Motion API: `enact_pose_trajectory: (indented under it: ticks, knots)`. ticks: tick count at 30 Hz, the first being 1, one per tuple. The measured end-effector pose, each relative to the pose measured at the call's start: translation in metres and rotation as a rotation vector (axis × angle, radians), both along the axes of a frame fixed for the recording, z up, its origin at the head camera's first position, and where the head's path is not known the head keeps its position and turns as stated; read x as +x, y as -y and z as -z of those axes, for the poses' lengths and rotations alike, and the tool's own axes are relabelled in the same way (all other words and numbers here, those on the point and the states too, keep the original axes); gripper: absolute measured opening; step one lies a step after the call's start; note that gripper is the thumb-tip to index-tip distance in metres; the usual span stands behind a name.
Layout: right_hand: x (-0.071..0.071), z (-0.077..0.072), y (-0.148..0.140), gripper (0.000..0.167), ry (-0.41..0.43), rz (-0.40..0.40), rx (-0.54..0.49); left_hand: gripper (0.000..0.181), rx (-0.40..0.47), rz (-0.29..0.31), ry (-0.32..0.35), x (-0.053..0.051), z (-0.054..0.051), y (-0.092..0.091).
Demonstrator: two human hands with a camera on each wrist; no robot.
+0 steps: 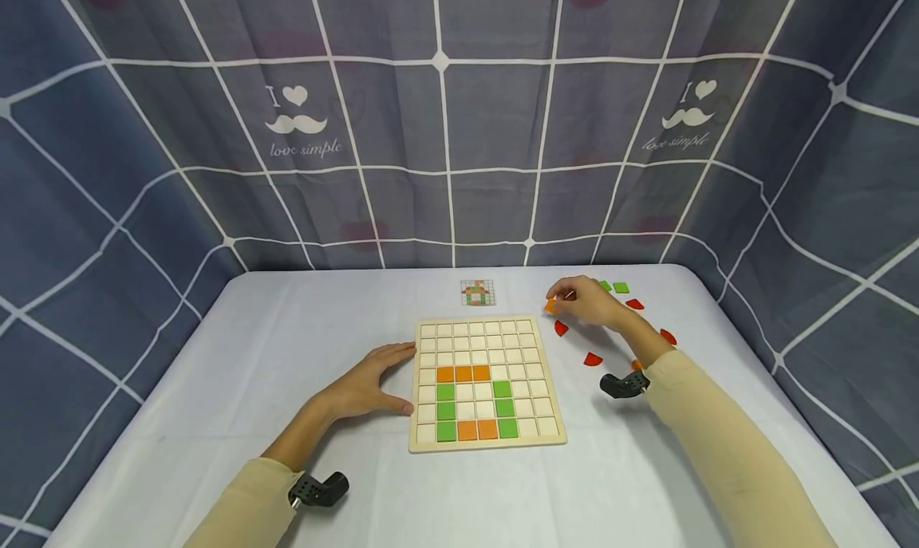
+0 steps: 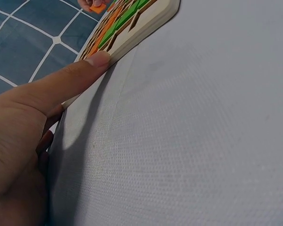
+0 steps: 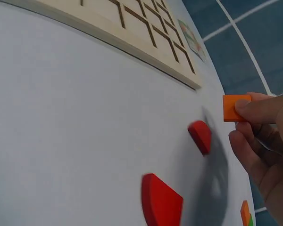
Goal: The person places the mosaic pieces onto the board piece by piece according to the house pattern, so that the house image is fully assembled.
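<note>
A square wooden grid board [image 1: 488, 447] lies on the table. My left hand [image 1: 366, 384] touches its left side, fingers fairly straight and thumb [image 2: 100, 58] against the edge. Pinched between the right hand's [image 1: 589, 301] thumb and fingers is an orange square tile [image 3: 229, 109], held above the table to the right of the board's far corner. Orange tiles [image 1: 463, 373] form a short row on the board, with green tiles [image 1: 446, 411] in two columns beneath it. Two more orange tiles [image 1: 477, 430] lie between the columns' lower ends.
Beyond the board lies a small pattern card [image 1: 477, 293]. Several red wedge pieces [image 1: 592, 359] are scattered right of the board, two of them near the right hand. Green tiles [image 1: 621, 288] lie at the far right. A grey checked curtain [image 1: 495, 205] hangs around the table.
</note>
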State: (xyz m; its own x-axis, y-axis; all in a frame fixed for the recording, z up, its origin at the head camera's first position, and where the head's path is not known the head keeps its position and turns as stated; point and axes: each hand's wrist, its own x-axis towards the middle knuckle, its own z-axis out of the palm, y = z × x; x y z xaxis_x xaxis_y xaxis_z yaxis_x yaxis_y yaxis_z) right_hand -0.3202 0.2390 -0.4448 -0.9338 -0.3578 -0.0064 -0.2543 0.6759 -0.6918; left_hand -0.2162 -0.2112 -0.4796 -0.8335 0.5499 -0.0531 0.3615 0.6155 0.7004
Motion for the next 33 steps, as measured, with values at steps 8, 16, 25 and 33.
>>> enact_pose_trajectory:
  ticks: [8,16,25,33]
  knots:
    - [0.006,0.003,0.020,0.017,0.033,-0.065,-0.010,0.105,-0.004,-0.001,-0.009,0.000,0.001,0.000]
    - [0.014,-0.001,0.035,0.015,0.054,-0.166,-0.028,0.105,-0.013,-0.010,-0.001,0.001,0.002,0.001]
    - [0.032,-0.002,0.058,0.011,0.118,-0.337,-0.044,0.105,0.000,-0.010,-0.006,0.000,0.003,0.002]
    - [0.045,0.000,0.076,0.011,0.080,-0.480,-0.038,0.106,0.007,-0.006,-0.007,-0.001,0.005,0.001]
